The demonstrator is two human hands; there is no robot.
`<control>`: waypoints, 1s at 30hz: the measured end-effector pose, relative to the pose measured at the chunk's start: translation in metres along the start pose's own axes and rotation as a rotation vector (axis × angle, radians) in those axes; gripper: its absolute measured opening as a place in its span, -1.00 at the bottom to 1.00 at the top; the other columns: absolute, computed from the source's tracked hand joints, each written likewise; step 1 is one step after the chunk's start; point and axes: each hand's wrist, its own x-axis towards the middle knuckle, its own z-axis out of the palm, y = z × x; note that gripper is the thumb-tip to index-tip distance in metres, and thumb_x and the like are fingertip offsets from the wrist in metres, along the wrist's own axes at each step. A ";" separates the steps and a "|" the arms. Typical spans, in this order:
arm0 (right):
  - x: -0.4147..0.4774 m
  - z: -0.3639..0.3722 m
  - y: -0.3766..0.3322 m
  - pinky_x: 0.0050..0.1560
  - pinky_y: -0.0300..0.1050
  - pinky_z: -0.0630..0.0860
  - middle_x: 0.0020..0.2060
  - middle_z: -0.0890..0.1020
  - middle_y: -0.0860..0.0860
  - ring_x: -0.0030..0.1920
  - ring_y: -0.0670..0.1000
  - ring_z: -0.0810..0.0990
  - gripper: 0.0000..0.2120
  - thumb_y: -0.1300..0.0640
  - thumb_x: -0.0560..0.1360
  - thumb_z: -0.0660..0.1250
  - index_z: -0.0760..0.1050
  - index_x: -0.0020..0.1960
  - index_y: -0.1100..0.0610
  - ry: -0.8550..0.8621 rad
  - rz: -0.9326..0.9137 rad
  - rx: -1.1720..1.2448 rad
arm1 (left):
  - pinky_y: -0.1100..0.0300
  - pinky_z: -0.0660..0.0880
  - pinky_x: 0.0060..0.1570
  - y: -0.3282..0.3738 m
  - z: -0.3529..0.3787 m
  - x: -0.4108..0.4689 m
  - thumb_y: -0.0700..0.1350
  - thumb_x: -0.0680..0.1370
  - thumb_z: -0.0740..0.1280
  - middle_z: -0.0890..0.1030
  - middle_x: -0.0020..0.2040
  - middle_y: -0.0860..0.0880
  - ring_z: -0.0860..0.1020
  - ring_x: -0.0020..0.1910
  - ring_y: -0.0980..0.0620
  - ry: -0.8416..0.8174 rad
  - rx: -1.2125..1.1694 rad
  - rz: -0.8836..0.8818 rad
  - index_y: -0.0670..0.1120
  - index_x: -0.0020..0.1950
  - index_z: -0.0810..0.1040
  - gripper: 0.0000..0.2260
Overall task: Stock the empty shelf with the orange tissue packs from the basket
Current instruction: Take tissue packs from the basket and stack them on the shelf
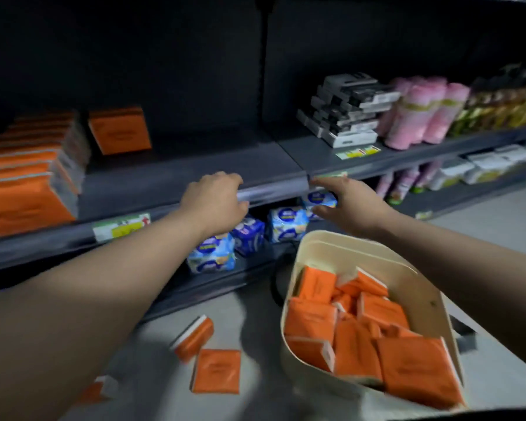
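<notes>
many flat orange tissue packs [359, 329] fill the cream plastic basket [438, 302]; some are stacked on the dark grey metal shelf [179, 177]. left hand [214, 202] curled, right hand [349, 205] spread, both empty.

Orange tissue packs [359, 338] fill the cream basket [316, 247] below my right hand [351, 205]; blue-and-white packets [287, 223] sit under my left hand [214, 202], above grey floor [255, 314].
</notes>
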 end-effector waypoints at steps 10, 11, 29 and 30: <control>-0.089 0.027 0.113 0.17 -0.23 0.34 0.31 0.51 -0.01 0.22 0.05 0.52 -0.53 0.05 0.46 0.40 0.43 0.35 0.02 -0.136 0.196 0.043 | 0.15 0.43 0.15 0.107 0.116 -0.021 -0.06 0.46 0.38 0.55 0.21 -0.10 0.50 0.21 -0.10 -0.326 -0.177 0.213 -0.09 0.31 0.45 -0.57; -0.092 0.032 0.122 0.19 -0.21 0.35 0.31 0.51 -0.02 0.23 0.04 0.52 -0.53 0.04 0.46 0.40 0.43 0.35 0.00 -0.150 0.210 0.055 | 0.15 0.42 0.17 0.113 0.130 -0.020 -0.08 0.45 0.39 0.54 0.23 -0.09 0.49 0.22 -0.09 -0.377 -0.186 0.214 -0.08 0.34 0.43 -0.54; -0.094 0.092 0.199 0.12 -0.10 0.46 0.30 0.52 -0.07 0.22 0.03 0.52 -0.54 0.02 0.47 0.39 0.41 0.35 -0.08 -0.323 0.274 0.110 | 0.01 0.40 0.26 0.143 0.283 0.000 -0.11 0.46 0.40 0.40 0.36 -0.12 0.41 0.30 -0.13 -0.946 0.359 0.355 -0.04 0.47 0.21 -0.37; -0.095 0.092 0.200 0.14 -0.09 0.46 0.30 0.52 -0.07 0.23 0.03 0.51 -0.53 0.02 0.47 0.39 0.41 0.36 -0.07 -0.339 0.273 0.111 | 0.03 0.42 0.23 0.143 0.282 0.000 -0.08 0.46 0.41 0.43 0.31 -0.12 0.42 0.27 -0.12 -0.914 0.379 0.382 -0.06 0.38 0.32 -0.47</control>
